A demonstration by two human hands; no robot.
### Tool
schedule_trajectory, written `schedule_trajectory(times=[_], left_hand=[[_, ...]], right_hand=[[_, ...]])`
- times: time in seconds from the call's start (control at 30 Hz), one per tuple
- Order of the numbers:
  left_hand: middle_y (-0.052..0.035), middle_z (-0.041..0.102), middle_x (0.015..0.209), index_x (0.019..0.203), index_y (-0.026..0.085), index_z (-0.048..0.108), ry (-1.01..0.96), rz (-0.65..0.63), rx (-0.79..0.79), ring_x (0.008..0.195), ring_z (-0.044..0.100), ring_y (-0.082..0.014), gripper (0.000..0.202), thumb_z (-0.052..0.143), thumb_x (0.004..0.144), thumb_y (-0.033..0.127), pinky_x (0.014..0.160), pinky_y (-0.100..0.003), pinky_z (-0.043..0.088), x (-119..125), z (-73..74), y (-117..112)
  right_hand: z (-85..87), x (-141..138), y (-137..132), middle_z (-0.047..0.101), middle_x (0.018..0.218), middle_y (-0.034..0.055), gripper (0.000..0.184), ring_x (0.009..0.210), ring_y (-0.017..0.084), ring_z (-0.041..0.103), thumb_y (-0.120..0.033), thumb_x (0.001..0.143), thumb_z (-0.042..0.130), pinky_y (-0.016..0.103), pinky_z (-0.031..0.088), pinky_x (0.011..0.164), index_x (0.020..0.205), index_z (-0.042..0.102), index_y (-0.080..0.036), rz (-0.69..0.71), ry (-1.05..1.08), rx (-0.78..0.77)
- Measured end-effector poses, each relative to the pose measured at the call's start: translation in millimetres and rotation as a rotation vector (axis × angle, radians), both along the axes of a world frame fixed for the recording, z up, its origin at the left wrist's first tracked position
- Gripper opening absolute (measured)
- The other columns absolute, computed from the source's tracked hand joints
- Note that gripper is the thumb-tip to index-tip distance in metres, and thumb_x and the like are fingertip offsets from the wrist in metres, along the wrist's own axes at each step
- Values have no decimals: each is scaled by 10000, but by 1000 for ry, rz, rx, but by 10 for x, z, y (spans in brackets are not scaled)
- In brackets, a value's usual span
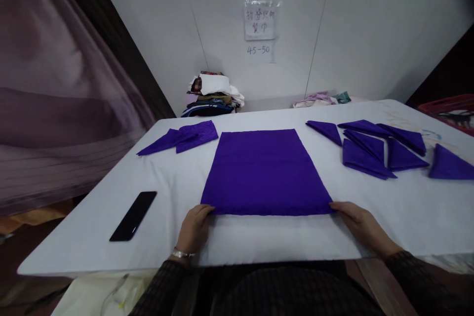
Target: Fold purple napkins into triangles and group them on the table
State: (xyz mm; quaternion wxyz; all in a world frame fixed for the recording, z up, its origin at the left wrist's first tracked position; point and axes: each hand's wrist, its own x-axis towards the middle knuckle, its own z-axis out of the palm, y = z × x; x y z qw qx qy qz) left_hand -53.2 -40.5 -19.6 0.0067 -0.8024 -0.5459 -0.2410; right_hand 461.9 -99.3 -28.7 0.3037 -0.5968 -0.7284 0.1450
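Observation:
A purple cloth napkin (264, 173) lies spread flat as a square on the white-covered table (252, 239). My left hand (195, 227) pinches its near left corner between thumb and fingers. At the near right corner, my right hand (361, 224) grips the cloth the same way. The near edge runs fairly straight between both hands. Several folded purple napkins (365, 153) lie to the right, mostly in triangles, some overlapping. Farther left rest a folded purple napkin (200, 137) and a pointed purple piece (163, 142) that overlaps it.
A black phone (134, 216) lies on the table's left side. At the back stand a stack of folded clothes (211, 96) and a low pile of pink cloth (314, 100). A handwritten sign (260, 22) is on the wall. A curtain (55, 89) hangs at left; a red basket (450, 106) is at right.

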Motion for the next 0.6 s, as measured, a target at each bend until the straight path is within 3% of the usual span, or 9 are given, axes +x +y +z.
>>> schedule_trajectory(times=[0.17,0.33,0.47,0.6], left_hand=[[-57,709,901,925,217,690,-70,-36,40,856,650,-203,240,504,778,181,791,-350,530,-37,99,-174],[-32,715,889,898,239,693,-252,1,-17,857,659,-185,182,542,817,301,817,-347,532,-66,231,-319],[-22,723,891,836,244,705,-444,103,-211,896,666,-201,191,606,762,390,852,-360,536,-99,374,-430],[-19,735,912,790,263,715,-570,163,-474,1023,638,-250,176,669,700,407,899,-394,519,-139,674,-511]], right_hand=[[0,16,-117,720,1007,48,280,910,228,683,-341,842,476,378,564,832,984,699,-251,-41,47,-34],[170,52,-224,735,943,47,289,866,237,690,-419,814,514,369,565,806,943,709,-249,-53,119,-164],[402,79,-333,732,921,53,295,782,233,688,-468,781,565,340,571,729,910,720,-253,-63,237,-342],[616,187,-429,721,779,53,281,652,254,670,-515,695,618,365,574,598,863,738,-325,-137,332,-475]])
